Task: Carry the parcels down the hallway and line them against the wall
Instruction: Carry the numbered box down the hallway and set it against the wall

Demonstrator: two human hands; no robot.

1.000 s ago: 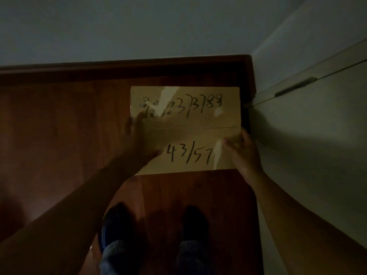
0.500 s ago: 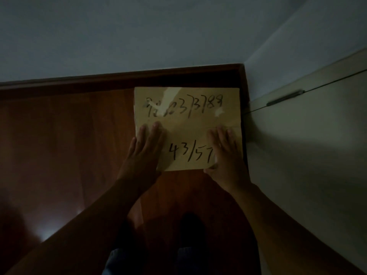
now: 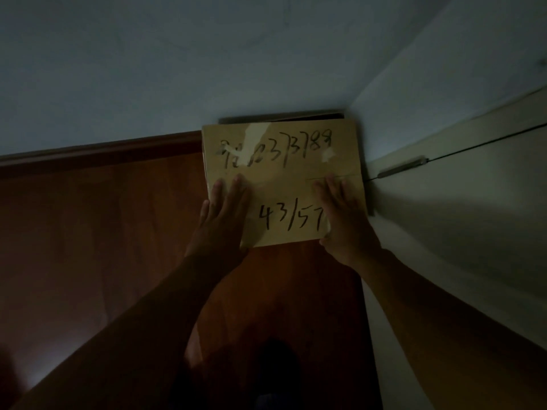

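Head view: cardboard parcel (image 3: 284,184) in the hallway corner.
Its far edge meets the wall (image 3: 177,69). Left hand (image 3: 223,220) and right hand (image 3: 344,220) lie flat on top, fingers (image 3: 236,187) extended, gripping nothing.

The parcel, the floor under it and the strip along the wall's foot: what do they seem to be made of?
The parcel looks like matte tan cardboard: a flap seam, shiny tape patches, marker numbers on top. The floor seems reddish wood or laminate with a slight sheen; the light is too dim to tell which. The skirting strip looks like darker wood of the same kind.
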